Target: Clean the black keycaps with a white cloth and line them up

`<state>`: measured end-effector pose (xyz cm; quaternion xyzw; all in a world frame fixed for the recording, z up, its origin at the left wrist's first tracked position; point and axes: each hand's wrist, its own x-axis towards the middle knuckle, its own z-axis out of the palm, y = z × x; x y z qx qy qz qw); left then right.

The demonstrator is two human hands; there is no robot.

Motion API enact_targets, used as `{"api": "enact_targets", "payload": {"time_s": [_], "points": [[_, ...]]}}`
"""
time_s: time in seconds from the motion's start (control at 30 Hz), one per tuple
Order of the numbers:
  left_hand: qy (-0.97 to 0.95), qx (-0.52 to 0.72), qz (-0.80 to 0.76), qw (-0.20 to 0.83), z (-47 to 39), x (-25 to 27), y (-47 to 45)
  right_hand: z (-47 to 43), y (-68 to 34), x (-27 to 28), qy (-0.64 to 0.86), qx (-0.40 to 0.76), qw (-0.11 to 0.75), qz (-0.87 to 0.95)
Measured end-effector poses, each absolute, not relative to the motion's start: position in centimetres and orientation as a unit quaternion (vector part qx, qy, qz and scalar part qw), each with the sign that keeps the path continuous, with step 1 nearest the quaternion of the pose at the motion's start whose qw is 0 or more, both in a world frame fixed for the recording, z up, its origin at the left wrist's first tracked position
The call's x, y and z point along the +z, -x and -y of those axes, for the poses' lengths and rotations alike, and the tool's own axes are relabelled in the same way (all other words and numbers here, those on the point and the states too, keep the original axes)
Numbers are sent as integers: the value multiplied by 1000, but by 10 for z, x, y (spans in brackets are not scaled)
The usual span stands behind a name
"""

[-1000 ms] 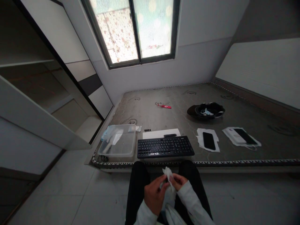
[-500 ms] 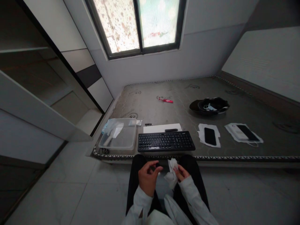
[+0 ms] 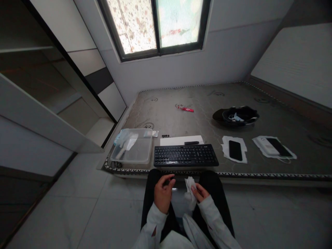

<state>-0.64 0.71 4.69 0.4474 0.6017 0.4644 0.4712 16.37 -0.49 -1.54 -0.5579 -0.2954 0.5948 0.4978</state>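
My left hand (image 3: pixel 163 193) is held above my left knee, thumb and fingers curled in a pinch. A small dark piece seems to be between the fingertips, too small and dark to name. My right hand (image 3: pixel 200 192) grips a crumpled white tissue (image 3: pixel 190 193) that hangs between my knees, apart from the left hand. In front of both hands, a black keyboard (image 3: pixel 185 155) lies along the edge of the mattress. Several small black pieces (image 3: pixel 165 136) sit behind it, near a white sheet (image 3: pixel 169 141) with a slim black stick-like object (image 3: pixel 192 143) on it.
Left of the keyboard stands a clear plastic box (image 3: pixel 149 155) with white and blue items. To the right, a phone (image 3: pixel 235 150) and another phone (image 3: pixel 280 148) rest on white cloths. A dark cap (image 3: pixel 225 118) and a red strip (image 3: pixel 186 109) lie farther back on the mattress (image 3: pixel 197 121).
The view has shifted slightly. My left fingers have turned, and the dark piece shows less. The tissue in my right hand hangs narrower.
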Motion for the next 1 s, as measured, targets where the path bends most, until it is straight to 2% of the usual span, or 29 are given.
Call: {"api": "enact_targets", "payload": {"time_s": [0.13, 0.37, 1.0], "points": [[-441, 451, -597, 495, -13, 39, 15, 3, -165, -22, 562, 598, 494, 287], [-482, 387, -668, 414, -31, 17, 32, 2, -163, -31, 579, 591, 493, 268], [-520, 182, -748, 372, -158, -44, 52, 7, -171, -16, 589, 582, 511, 232]]}}
